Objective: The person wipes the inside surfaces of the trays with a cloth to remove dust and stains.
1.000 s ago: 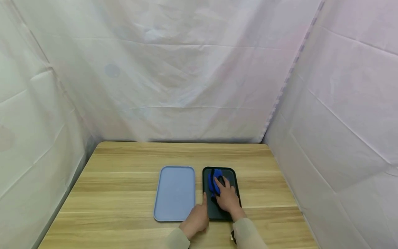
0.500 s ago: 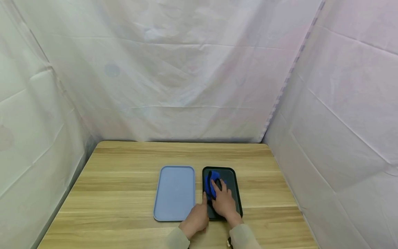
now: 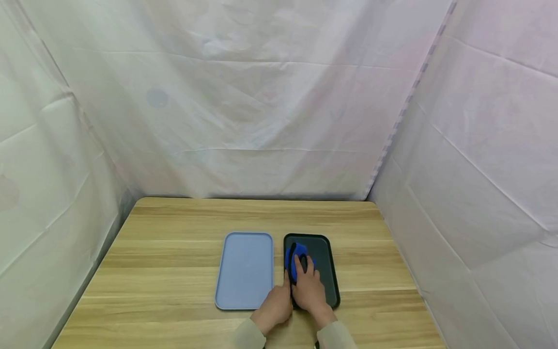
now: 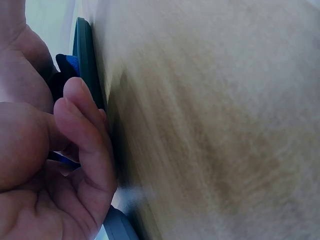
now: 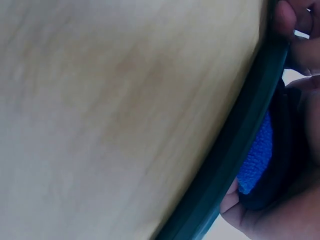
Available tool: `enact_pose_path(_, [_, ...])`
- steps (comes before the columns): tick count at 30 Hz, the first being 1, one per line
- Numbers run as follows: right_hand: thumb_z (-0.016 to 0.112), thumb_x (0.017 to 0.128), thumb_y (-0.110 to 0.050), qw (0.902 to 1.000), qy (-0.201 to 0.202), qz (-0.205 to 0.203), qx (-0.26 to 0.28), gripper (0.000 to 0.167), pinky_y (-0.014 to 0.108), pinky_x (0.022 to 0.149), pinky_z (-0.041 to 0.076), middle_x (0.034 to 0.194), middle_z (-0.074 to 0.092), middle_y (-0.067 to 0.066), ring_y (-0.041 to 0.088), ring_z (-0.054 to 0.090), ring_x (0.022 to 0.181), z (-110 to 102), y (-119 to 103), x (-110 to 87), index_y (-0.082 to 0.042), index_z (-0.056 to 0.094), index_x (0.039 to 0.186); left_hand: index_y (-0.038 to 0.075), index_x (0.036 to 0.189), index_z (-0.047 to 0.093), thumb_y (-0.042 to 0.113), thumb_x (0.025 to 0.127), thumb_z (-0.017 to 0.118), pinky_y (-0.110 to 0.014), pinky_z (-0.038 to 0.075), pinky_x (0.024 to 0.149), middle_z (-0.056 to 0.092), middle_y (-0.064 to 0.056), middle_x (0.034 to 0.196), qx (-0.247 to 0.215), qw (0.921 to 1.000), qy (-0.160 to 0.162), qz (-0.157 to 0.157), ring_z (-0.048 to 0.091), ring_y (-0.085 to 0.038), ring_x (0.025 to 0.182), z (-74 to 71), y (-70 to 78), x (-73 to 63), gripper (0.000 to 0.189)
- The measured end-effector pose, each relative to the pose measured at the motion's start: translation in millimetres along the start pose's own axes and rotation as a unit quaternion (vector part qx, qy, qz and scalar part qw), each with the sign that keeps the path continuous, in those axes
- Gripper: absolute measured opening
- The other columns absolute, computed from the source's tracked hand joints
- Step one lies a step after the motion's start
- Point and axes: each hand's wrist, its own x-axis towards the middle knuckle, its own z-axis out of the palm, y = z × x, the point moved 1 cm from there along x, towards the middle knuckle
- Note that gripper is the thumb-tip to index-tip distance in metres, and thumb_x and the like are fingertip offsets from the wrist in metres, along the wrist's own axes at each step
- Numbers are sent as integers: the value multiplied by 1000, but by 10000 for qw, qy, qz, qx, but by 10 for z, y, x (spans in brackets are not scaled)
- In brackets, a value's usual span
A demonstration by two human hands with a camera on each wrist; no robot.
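My right hand [image 3: 308, 291] holds a blue cloth with black edging [image 3: 301, 249] down on the dark green tray [image 3: 321, 245], along its left side. In the right wrist view, fingers wrap the edge of the fuzzy blue cloth [image 5: 257, 160], just above the tray's rim [image 5: 225, 150]. At the tray's near left corner my left hand [image 3: 274, 305] grips the rim, its index finger stretched forward along the side. The left wrist view shows its other fingers [image 4: 92, 140] curled by the rim. Much of the cloth is hidden under the right hand.
A light blue tray [image 3: 245, 271] lies just left of the dark green one, with a narrow gap between them. Both sit on a wood-grain table [image 3: 174, 252]. White curtains [image 3: 270, 121] hang behind the table and at both sides.
My right hand has slid the cloth left and towards me across the dark green tray, up to the left hand. The left hand and both trays have stayed put.
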Motion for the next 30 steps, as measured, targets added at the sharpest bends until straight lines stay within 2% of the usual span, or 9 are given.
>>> enact_pose_path(6, [78, 92, -21, 9999, -98, -28, 100, 80, 53, 63, 55, 164, 29, 28, 50, 53, 122, -10, 3, -31, -18, 38, 162, -14, 158, 23, -4, 90, 65, -26, 45, 50, 54, -2, 53, 81, 10000, -33, -14, 54, -13, 50, -14, 7, 2, 81])
enact_pose_path(14, [78, 91, -17, 9990, -353, -261, 99, 81, 43, 58, 50, 165, 31, 24, 46, 56, 120, -92, 134, -25, -24, 38, 162, -12, 159, 22, -5, 90, 64, -25, 41, 43, 50, 4, 44, 8, 10000, -83, -27, 46, -10, 36, -3, -1, -9, 81])
enact_pose_path(19, [79, 91, -17, 9982, -476, -349, 57, 82, 40, 60, 50, 167, 31, 19, 44, 56, 122, -137, 238, -25, -28, 39, 161, -10, 161, 19, -4, 91, 64, -25, 42, 41, 50, 6, 44, -67, 9999, -87, -12, 46, -7, 33, 12, -17, -1, 83])
enact_pose_path(30, [80, 90, -20, 9981, -442, -422, 34, 80, 49, 72, 56, 166, 32, 17, 45, 56, 124, -180, 357, -29, -29, 42, 160, -8, 162, 15, -4, 93, 63, -24, 43, 43, 52, 5, 47, -148, 9998, -117, -30, 47, -7, 33, -5, -7, 10, 84])
